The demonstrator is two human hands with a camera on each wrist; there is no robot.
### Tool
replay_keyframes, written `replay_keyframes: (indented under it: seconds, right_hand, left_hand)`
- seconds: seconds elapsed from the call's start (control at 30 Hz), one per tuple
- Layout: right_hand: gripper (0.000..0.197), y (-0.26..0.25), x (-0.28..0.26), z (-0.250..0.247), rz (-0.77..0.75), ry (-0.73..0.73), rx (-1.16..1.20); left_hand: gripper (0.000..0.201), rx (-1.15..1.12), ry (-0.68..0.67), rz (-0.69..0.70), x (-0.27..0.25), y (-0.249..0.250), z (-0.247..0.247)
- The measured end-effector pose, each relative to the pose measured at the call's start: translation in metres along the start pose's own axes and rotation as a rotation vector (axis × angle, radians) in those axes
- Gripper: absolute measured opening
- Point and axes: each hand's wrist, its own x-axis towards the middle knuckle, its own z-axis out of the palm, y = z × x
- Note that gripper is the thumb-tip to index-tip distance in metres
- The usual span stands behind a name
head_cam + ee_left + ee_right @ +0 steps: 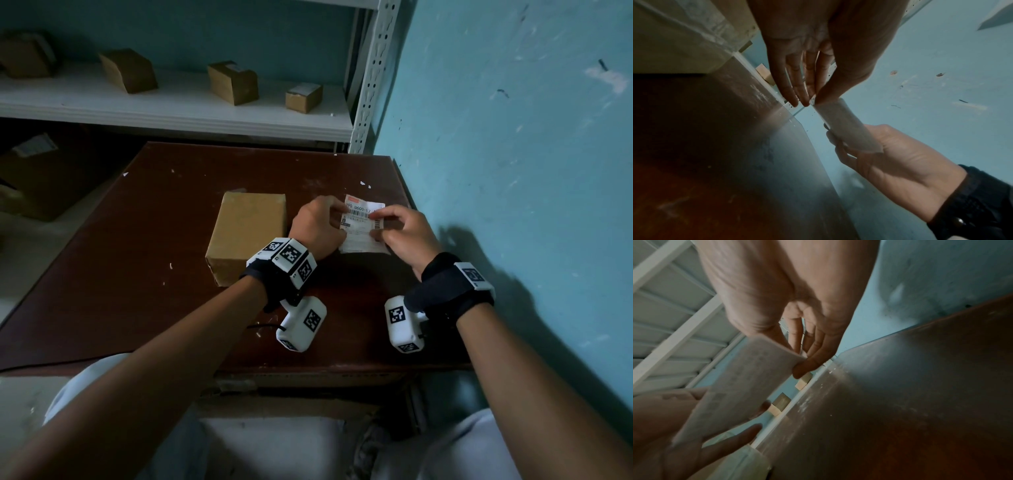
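A white shipping label (363, 224) with a barcode is held above the dark red-brown table (164, 274), between both hands. My left hand (318, 226) pinches its left edge, thumb against fingertips (813, 99). My right hand (404, 233) pinches the right edge; the label's blank back (748, 382) shows in the right wrist view, the same label (846, 128) in the left wrist view. A plain brown cardboard box (248, 233) sits on the table just left of my left hand.
A white metal shelf (171, 102) behind the table carries several small cardboard boxes (233, 82). A blue wall (513, 171) runs close along the table's right side. More cartons (37, 178) sit low at the left. Small paper scraps dot the tabletop.
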Motion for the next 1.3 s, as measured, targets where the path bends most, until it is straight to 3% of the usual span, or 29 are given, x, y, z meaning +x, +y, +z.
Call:
replay_keyframes:
  seconds: [0.47,1.3]
  right_hand:
    - [0.031,-0.028,0.006,0.028,-0.112,0.021,0.078]
    - [0.031,-0.067,0.004,0.093,-0.199,-0.101,0.091]
  left_hand:
    - [0.043,-0.018,0.094,0.044,-0.003,-0.001,-0.047]
    - [0.042,0.030,0.168,-0.055,-0.025,-0.040,-0.118]
